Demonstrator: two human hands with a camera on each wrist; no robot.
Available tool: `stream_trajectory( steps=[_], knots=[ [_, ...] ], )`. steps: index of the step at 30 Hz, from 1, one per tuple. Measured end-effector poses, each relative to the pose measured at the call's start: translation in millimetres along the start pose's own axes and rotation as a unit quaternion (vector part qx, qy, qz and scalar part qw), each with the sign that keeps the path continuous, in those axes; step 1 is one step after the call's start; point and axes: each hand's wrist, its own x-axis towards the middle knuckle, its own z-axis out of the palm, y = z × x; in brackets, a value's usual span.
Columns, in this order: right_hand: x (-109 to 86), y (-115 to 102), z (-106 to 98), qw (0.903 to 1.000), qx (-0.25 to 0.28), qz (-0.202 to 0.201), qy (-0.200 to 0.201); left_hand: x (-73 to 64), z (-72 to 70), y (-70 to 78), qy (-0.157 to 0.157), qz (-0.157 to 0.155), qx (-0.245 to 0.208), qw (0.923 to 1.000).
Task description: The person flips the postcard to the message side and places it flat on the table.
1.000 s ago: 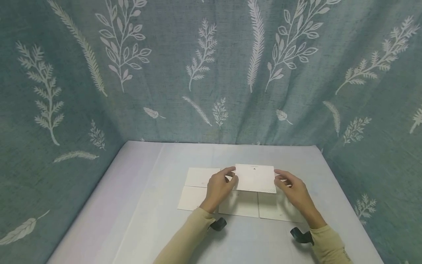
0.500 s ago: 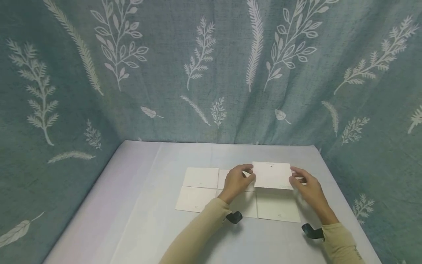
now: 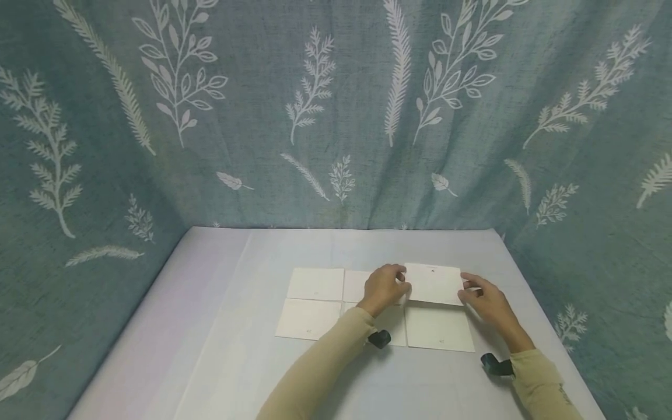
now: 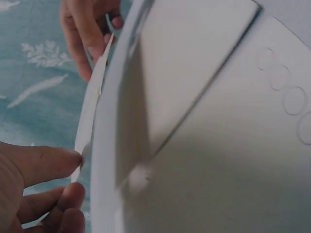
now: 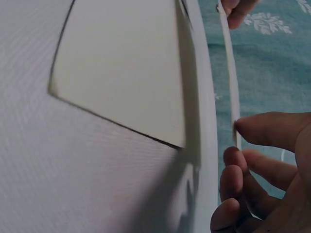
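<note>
A white card (image 3: 434, 284) with a small mark near its top edge is held up, tilted, above the table. My left hand (image 3: 384, 289) pinches its left edge and my right hand (image 3: 490, 309) pinches its right edge. Both wrist views show the card (image 4: 89, 111) nearly edge-on between thumb and fingers. Below it lies a front right card (image 3: 440, 329). The front middle card (image 3: 392, 326) and back middle card (image 3: 357, 286) are partly hidden by my left arm and hand. A back left card (image 3: 315, 284) and front left card (image 3: 307, 319) lie flat.
The cards lie close together in two rows on a white-covered table (image 3: 231, 326). A teal curtain (image 3: 336, 116) with white leaf prints stands behind it and at both sides. Dark wrist-camera mounts (image 3: 496, 366) stick out beneath my wrists.
Both hands have carried the card from above the middle cards to the right, then slightly lower. The back middle card now shows more. The flat cards have stayed put.
</note>
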Motion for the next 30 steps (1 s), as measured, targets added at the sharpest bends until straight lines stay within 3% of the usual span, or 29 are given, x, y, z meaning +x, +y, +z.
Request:
stream_trajectory(
  steps=[15, 20, 30],
  knots=[
    [8.8, 0, 6, 0.9988, -0.046, 0.005, -0.014, 5.2, 12.1, -7.0, 0.001, -0.017, 0.03, 0.9994],
    [8.8, 1, 7, 0.9987, -0.05, 0.003, -0.008, 4.7, 14.5, -7.1, -0.009, -0.011, 0.041, 0.9991],
    [6.5, -1, 6, 0.9988, -0.047, 0.002, -0.017, 3.9, 16.8, -6.6, 0.005, 0.003, 0.051, 0.9987]
  ],
)
